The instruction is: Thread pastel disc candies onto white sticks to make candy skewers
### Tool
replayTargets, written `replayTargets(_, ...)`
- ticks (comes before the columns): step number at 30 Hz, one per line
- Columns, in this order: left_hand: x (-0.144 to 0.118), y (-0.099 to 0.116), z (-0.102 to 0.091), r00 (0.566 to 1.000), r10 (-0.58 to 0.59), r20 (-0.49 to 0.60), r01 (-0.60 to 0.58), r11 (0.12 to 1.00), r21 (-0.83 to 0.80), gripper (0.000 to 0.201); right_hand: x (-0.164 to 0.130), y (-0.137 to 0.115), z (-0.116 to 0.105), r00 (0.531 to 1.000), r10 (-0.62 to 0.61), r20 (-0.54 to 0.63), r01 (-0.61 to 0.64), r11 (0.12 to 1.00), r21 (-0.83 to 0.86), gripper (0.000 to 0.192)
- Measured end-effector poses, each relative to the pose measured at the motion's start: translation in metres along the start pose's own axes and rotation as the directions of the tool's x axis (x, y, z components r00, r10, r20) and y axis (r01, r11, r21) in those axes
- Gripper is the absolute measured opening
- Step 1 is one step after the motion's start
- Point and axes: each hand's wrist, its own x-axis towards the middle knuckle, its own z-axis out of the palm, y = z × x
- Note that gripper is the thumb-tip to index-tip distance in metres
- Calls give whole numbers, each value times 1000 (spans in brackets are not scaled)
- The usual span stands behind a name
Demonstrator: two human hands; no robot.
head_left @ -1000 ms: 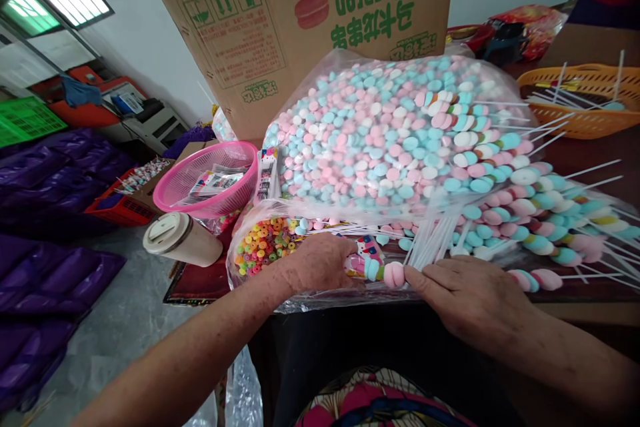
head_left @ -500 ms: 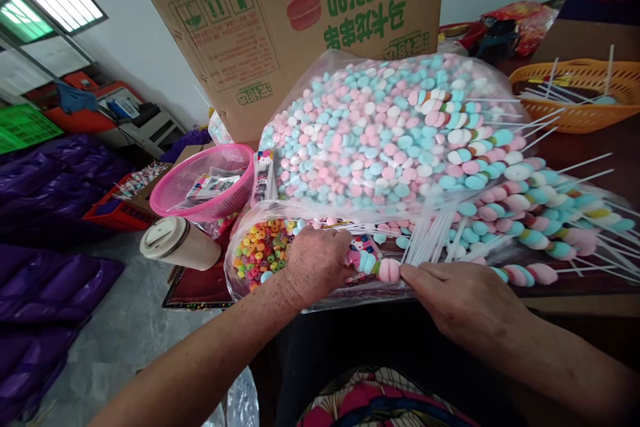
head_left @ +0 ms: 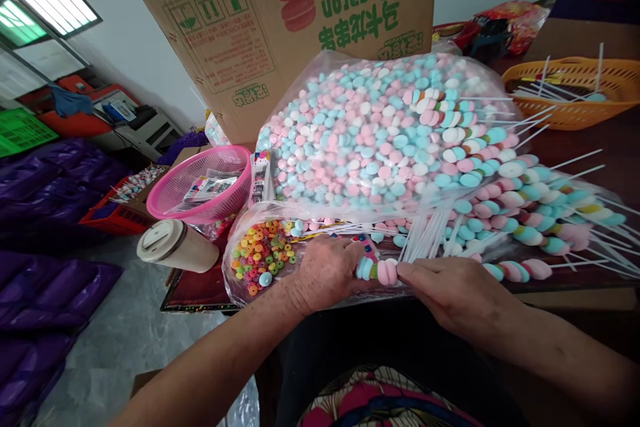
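My left hand (head_left: 326, 269) and my right hand (head_left: 453, 292) meet at the table's near edge over a candy skewer (head_left: 379, 271) with a pink and a blue round sweet on it. The left hand's fingers pinch the sweets' left end; the right hand's fingertips press the pink sweet from the right, its palm hiding the stick. Just behind lies a bundle of bare white sticks (head_left: 427, 235). A large clear bag of pink, blue and white sweets (head_left: 365, 133) fills the middle. A smaller bag of coloured ring sweets (head_left: 260, 252) lies left of my left hand.
Finished skewers (head_left: 530, 213) pile up at the right. An orange basket (head_left: 575, 90) with sticks sits far right. A pink basket (head_left: 203, 183) and a lidded cup (head_left: 175, 247) are at the left. A big cardboard box (head_left: 300, 13) stands behind. Purple bags (head_left: 45, 267) cover the floor.
The hands stayed together on the skewer; the left hand shifted slightly along the sweets. The view drifted a little, so everything sits slightly further left.
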Motion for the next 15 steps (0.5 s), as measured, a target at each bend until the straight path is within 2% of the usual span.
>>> replayTargets(2,5,-3,-11,978,-4,207,52,973,-226,48,0,6,-1,987,-152,-49,140,971,-196,26)
replayTargets(4,9,-7,-22,913,54,404,122,910,-397,49,-1,10,-4,966,-251,-61,224,931,-287,26)
replayTargets(6,11,-11,-27,837,125,533,185,852,-491,43,-1,13,-7,951,-302,-71,266,912,-313,25)
replayTargets(8,12,-12,-27,802,149,579,230,817,-529,35,-2,13,-7,945,-320,-73,281,904,-323,24)
replayTargets(9,13,-11,-24,803,144,579,244,806,-539,32,-1,12,-7,946,-317,-69,279,903,-326,23)
replayTargets(12,18,-1,-14,845,114,523,220,816,-534,33,1,9,-1,958,-283,-55,252,913,-320,24)
replayTargets(15,23,8,-8,865,101,492,154,879,-451,39,5,11,5,966,-259,0,250,933,-260,25)
